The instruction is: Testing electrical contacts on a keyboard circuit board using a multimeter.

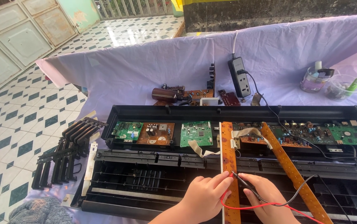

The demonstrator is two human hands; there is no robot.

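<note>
At lower centre, the left hand and right hand each pinch a thin probe lead onto the long orange circuit strip — lying across the open black keyboard casing holding green boards. A clear plastic cup sits upper right.

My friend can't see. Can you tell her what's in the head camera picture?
Two hands, the left hand and the right hand, press thin test probes with red and black wires onto a long brown circuit strip. It lies across an opened black keyboard case holding green circuit boards, on a purple cloth.
</note>
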